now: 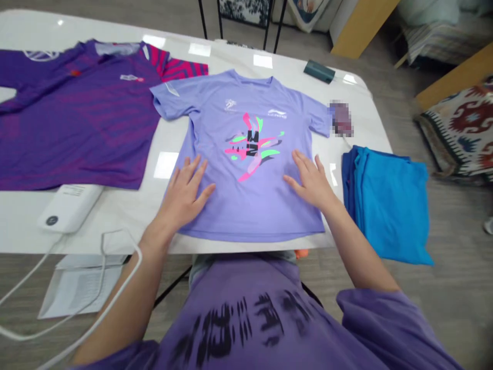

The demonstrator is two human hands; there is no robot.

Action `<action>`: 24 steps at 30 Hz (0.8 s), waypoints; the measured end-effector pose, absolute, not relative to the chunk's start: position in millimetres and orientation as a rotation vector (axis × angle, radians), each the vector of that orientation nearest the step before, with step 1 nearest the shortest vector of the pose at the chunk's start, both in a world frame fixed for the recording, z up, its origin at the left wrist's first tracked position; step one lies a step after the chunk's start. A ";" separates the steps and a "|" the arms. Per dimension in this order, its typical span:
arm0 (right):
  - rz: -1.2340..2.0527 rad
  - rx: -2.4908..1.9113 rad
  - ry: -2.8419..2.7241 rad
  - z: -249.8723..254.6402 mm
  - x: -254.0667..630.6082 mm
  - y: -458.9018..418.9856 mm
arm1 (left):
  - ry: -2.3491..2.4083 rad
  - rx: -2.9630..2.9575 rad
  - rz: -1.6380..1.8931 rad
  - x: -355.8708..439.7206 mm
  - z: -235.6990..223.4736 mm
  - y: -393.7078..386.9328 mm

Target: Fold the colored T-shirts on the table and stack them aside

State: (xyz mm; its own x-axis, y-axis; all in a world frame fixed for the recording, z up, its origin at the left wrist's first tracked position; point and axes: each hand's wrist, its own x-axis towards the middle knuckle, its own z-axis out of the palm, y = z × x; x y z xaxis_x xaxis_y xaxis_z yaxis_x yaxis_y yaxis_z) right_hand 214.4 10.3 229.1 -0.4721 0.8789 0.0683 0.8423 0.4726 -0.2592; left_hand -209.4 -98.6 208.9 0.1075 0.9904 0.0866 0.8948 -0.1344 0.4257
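Note:
A light purple T-shirt (pixel 262 205) lies spread out front side up on the white table, its collar toward the far edge and its hem near me. It carries a bright pink, green and black print on the chest. My left hand (pixel 188 192) rests on the shirt's left side, fingers spread, holding nothing. On the right side of the shirt lies my right hand (pixel 310 180), its fingers stretched out and also holding nothing. The left sleeve of the T-shirt overlaps a dark purple jersey (pixel 84 118) with pink striped sleeve, which is laid out beside it.
Folded blue clothes (pixel 393 205) sit at the table's right edge, partly overhanging. A white device (pixel 71 208) with a cable (pixel 127 288) lies at the left, the cable passing by my left forearm. A dark green case (pixel 319 71) lies at the far right of the white table (pixel 165 205).

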 end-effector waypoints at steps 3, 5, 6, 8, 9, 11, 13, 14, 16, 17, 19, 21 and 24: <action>0.297 -1.504 -2.599 222.0 240.2 -83.9 | 1.857 2.137 0.403 -219.6 203.1 -167.9; 0.290 -1.533 -2.591 218.2 256.9 -123.8 | 1.873 2.135 0.403 -227.0 198.6 -195.7; 0.289 -1.533 -2.582 217.5 265.2 -137.4 | 1.879 2.133 0.436 -231.5 196.5 -205.0; 0.283 -1.504 -2.545 217.9 281.6 -155.7 | 1.877 2.135 0.545 -242.7 193.3 -217.3; 0.268 -1.493 -2.515 218.4 289.5 -162.0 | 1.879 2.133 0.601 -249.4 192.4 -221.9; 0.218 -1.502 -2.446 218.1 303.9 -171.4 | 1.900 2.117 0.684 -263.5 191.8 -230.4; 0.182 -1.532 -2.388 214.8 315.7 -177.9 | 1.941 2.088 0.720 -276.4 191.9 -239.4; 0.182 -1.543 -2.366 212.4 320.2 -180.0 | 1.967 2.071 0.733 -281.6 191.9 -244.0; 0.202 -1.547 -2.327 207.4 326.4 -181.9 | 2.012 2.035 0.761 -288.6 191.0 -252.1; 0.207 -1.545 -2.312 205.5 328.0 -181.9 | 2.031 2.012 0.782 -290.5 190.0 -255.1; 0.190 -1.551 -2.302 203.4 329.4 -181.1 | 2.051 1.966 0.827 -292.1 187.0 -258.5; 0.150 -1.568 -2.309 203.4 330.2 -181.2 | 2.044 1.937 0.860 -292.0 183.7 -258.9; 0.097 -1.584 -2.281 204.4 335.3 -186.4 | 1.998 1.909 0.881 -291.2 180.9 -258.2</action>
